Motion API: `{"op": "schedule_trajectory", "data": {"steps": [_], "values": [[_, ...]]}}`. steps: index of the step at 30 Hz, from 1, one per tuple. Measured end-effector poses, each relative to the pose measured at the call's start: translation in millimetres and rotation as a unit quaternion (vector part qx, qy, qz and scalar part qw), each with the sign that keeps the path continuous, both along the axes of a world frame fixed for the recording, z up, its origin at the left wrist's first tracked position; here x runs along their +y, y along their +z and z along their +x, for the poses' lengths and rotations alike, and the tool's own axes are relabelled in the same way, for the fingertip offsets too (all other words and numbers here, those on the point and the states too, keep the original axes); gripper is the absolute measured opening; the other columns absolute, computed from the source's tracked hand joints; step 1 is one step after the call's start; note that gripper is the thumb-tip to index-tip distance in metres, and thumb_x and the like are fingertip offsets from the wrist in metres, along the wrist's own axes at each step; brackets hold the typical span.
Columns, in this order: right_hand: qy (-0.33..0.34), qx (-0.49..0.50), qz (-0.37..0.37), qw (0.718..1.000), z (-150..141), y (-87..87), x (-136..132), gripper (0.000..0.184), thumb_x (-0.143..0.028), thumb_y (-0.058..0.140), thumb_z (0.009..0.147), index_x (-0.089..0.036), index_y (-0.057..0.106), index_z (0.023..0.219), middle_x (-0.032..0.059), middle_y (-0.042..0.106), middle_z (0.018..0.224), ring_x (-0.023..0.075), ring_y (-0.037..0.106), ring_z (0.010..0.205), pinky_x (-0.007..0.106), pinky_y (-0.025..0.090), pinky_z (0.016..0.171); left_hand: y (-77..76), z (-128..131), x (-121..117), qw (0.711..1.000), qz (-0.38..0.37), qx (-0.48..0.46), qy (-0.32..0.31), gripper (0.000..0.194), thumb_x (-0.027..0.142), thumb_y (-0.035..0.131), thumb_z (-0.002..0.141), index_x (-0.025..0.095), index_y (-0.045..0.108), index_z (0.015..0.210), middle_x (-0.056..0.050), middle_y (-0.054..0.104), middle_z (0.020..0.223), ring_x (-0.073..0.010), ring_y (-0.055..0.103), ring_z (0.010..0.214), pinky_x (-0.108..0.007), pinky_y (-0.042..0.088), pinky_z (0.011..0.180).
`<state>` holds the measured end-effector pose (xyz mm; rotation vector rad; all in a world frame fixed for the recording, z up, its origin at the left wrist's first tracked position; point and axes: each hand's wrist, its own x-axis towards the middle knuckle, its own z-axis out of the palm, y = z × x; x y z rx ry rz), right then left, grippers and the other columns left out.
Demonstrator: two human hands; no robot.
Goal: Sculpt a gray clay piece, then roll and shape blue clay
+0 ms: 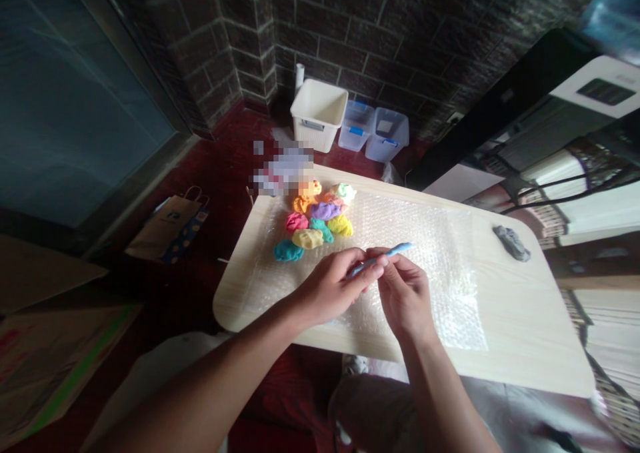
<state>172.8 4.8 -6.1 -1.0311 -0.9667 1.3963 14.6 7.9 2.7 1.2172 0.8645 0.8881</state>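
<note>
Over the table, a thin light-blue roll of modelling clay [401,248] slants up to the right, pinched in the fingers of both hands. My left hand [333,286] is closed around its lower left part. The thumb and fingertips of my right hand [407,293] press on it near the middle, and its tapered right end sticks out free. Beyond my left hand lies a cluster of soft clay lumps, among them a teal lump [289,250], a pale yellow lump [307,239], a purple lump [325,211] and a pink-red lump [297,221].
Bubble wrap [450,293] covers the middle of the pale wooden table [540,333]. A grey lump [512,243] lies at the right. A white bin [320,123] and clear boxes [387,136] stand on the floor behind. Left of the table is a paper bag [167,223].
</note>
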Motion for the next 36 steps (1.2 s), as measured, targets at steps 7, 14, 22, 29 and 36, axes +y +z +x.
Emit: {"op": "schedule_trajectory", "data": {"steps": [7, 14, 22, 29, 36], "values": [[-0.012, 0.026, 0.001, 1.000, -0.7, -0.4, 0.2, 0.012, -0.037, 0.088, 0.084, -0.026, 0.084, 0.088, 0.0040, 0.078, 0.091, 0.0209, 0.065, 0.079, 0.041, 0.059, 0.077, -2.7, -1.7, 3.2, 0.998, 0.038, 0.037, 0.016, 0.042, 0.046, 0.050, 0.107, 0.015, 0.063, 0.082, 0.001, 0.061, 0.068, -0.0093, 0.052, 0.054, -0.023, 0.039, 0.055], [0.001, 0.059, -0.016, 0.998, -1.5, 3.7, 0.0, 0.008, -0.032, 0.088, 0.084, -0.025, 0.084, 0.084, 0.0020, 0.076, 0.084, 0.0143, 0.057, 0.064, 0.032, 0.056, 0.061, -3.0, -2.6, 3.0, 1.000, 0.007, 0.013, -0.012, 0.044, 0.050, 0.055, 0.104, 0.014, 0.068, 0.081, -0.002, 0.064, 0.072, -0.0123, 0.057, 0.064, -0.025, 0.042, 0.061], [0.019, 0.065, -0.017, 0.998, -2.3, 4.6, -1.1, 0.016, -0.040, 0.084, 0.088, -0.028, 0.081, 0.099, 0.0026, 0.076, 0.096, 0.0181, 0.063, 0.070, 0.037, 0.058, 0.065, -4.7, 0.3, 5.5, 0.998, -0.028, -0.060, -0.023, 0.034, 0.046, 0.063, 0.100, 0.013, 0.070, 0.094, -0.003, 0.067, 0.074, -0.0134, 0.062, 0.067, -0.025, 0.048, 0.066], [-0.017, 0.031, -0.010, 0.999, 2.6, 3.3, 0.2, 0.013, -0.035, 0.092, 0.080, -0.026, 0.084, 0.084, 0.0006, 0.074, 0.087, 0.0149, 0.063, 0.077, 0.030, 0.056, 0.077, 3.0, -8.6, 7.0, 1.000, 0.021, 0.010, -0.013, 0.032, 0.043, 0.066, 0.098, 0.015, 0.068, 0.084, -0.001, 0.064, 0.072, -0.0123, 0.058, 0.065, -0.024, 0.042, 0.061], [0.028, 0.021, 0.001, 0.999, 10.9, 10.5, 0.8, 0.014, -0.033, 0.090, 0.083, -0.024, 0.084, 0.093, -0.0015, 0.070, 0.070, 0.0107, 0.060, 0.063, 0.024, 0.050, 0.062, 9.8, -19.9, 10.2, 0.994, 0.075, 0.072, -0.023, 0.029, 0.037, 0.062, 0.101, 0.015, 0.075, 0.088, 0.001, 0.063, 0.069, -0.0096, 0.052, 0.059, -0.022, 0.038, 0.056]]}}
